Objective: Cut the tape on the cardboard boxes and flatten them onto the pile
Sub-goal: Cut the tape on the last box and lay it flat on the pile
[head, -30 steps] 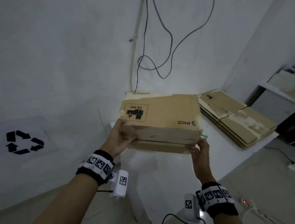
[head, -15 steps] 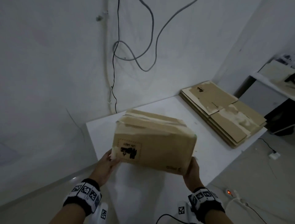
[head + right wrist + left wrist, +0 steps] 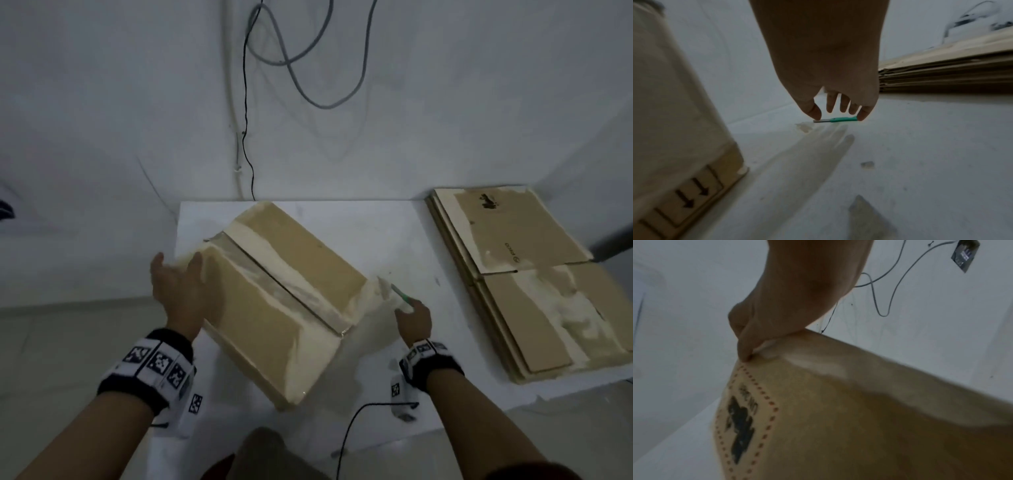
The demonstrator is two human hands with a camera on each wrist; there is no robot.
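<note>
Half a second ago both hands held the brown cardboard box (image 3: 284, 301) up in the air; now it sits on the white table (image 3: 404, 240), and the right hand (image 3: 412, 322) has let go of it.

The box lies turned at a slant on the table. A strip of clear tape (image 3: 274, 274) runs along the seam on its top. The top flaps are closed. One side shows a black picture inside a ring of red dots (image 3: 744, 423). Another side has small black arrows (image 3: 692, 194) near the bottom.

The left hand (image 3: 181, 287) rests on the far left corner of the box. Its fingers are bent over the top edge, and a fingertip (image 3: 745, 356) presses on the corner. I cannot tell if the hand really grips it.

The right hand is just beside the box, low over the table. Its fingers (image 3: 840, 104) are spread and point down. It holds nothing. Right under the fingertips lies a small knife with a green handle and a grey blade (image 3: 835, 120). The little finger looks like it touches the end of the handle, but I cannot be sure.

On the right side of the table is a pile of flat brown cardboard sheets (image 3: 534, 287). It is well apart from the box.

Grey and black cables (image 3: 291, 61) hang on the white wall (image 3: 102, 102) behind the table.
</note>
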